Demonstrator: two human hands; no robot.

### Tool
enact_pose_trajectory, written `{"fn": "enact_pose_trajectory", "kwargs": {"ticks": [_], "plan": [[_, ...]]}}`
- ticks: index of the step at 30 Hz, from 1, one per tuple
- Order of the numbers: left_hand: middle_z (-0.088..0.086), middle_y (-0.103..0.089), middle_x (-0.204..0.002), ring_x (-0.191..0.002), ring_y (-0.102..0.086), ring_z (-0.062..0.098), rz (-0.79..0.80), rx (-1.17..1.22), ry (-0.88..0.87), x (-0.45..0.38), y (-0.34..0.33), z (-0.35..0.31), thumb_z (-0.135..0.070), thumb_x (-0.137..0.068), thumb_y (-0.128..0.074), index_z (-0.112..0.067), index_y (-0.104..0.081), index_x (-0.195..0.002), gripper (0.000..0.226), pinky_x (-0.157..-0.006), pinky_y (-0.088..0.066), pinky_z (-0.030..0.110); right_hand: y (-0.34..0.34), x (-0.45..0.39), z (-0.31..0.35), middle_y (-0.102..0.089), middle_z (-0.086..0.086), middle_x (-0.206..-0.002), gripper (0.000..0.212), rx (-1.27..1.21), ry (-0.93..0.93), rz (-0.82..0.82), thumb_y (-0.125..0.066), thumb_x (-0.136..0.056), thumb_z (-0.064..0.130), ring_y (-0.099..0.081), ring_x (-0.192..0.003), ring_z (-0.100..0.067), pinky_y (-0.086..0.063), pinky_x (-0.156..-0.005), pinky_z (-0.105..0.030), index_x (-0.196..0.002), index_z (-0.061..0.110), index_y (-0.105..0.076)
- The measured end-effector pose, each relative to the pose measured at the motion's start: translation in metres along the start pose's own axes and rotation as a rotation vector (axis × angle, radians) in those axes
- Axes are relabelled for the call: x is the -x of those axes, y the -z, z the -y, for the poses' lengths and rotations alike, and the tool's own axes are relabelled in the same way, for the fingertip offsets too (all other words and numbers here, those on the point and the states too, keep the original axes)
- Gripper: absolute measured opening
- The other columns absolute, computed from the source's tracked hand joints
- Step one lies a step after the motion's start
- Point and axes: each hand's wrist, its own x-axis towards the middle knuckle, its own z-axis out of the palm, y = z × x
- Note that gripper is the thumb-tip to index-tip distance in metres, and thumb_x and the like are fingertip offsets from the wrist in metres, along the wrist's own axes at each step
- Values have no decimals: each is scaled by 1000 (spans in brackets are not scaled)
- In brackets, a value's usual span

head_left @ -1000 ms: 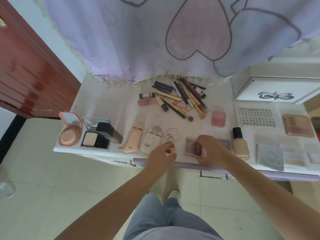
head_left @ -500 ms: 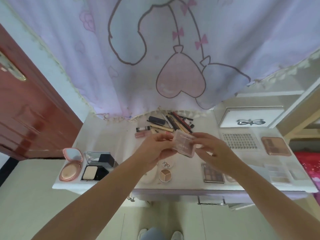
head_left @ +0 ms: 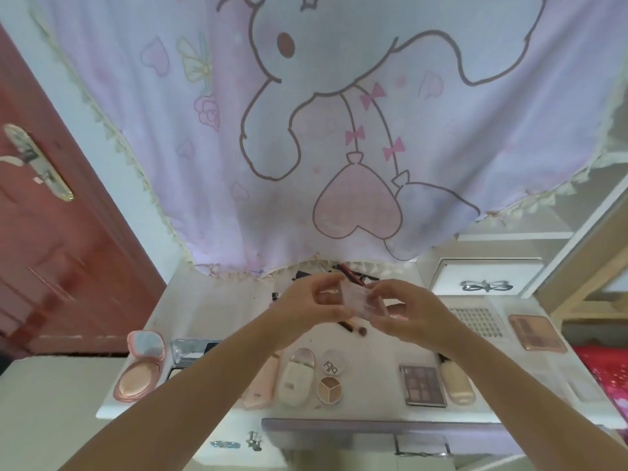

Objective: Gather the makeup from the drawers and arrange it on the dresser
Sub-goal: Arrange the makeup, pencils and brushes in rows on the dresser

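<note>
Both hands hold a small clear pink palette (head_left: 356,297) in the air above the white dresser top (head_left: 217,317). My left hand (head_left: 311,302) grips its left side and my right hand (head_left: 411,309) its right side. Below the hands lie an open round trio compact (head_left: 329,389) beside its white lid (head_left: 333,363), a cream tube (head_left: 295,377), a pink tube (head_left: 261,385), an eyeshadow palette (head_left: 423,385) and a foundation bottle (head_left: 455,382). A heap of pencils and brushes (head_left: 353,277) lies behind the hands, mostly hidden.
An open pink powder compact (head_left: 139,368) and a black compact (head_left: 190,355) sit at the dresser's left. A rose-gold palette (head_left: 537,333) and a studded clear case (head_left: 479,321) lie right. A white drawer box (head_left: 489,282) stands behind. A cartoon cloth (head_left: 306,130) hangs above; red door (head_left: 51,232) left.
My right hand lifted the small palette off the dresser, and my left hand joined it after setting down the round compact. The view tilted upward.
</note>
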Motion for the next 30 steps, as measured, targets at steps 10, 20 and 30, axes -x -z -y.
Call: {"fn": "enact_pose_trajectory", "kwargs": {"ticks": [10, 20, 30], "plan": [[-16, -72, -74, -72, -67, -1, 22, -88, -52, 2, 24, -11, -6, -61, -74, -26, -60, -99, 46, -80, -51, 35, -10, -8, 27, -60, 13, -94, 29, 35, -9, -58, -75, -66, -2, -61, -74, -2, -49, -65, -9, -74, 23, -62], [-8, -67, -89, -76, -67, 1, 62, -51, -75, 16, 22, 11, 2, -57, -75, -21, -58, -99, 51, -68, -55, 17, -27, 19, 16, -68, 12, -87, 24, -169, -42, -134, -81, -39, 18, -68, -82, -7, -54, -76, -18, -60, 24, -69], [-1, -63, -96, -76, -66, 1, 133, -46, 52, 16, 5, 41, 14, -69, -68, -6, -47, -125, 63, -66, -55, 14, -26, 32, -13, -67, 13, -81, 24, -151, -67, -75, -82, -37, 15, -65, -78, 5, -51, -71, -10, -54, 30, -71]]}}
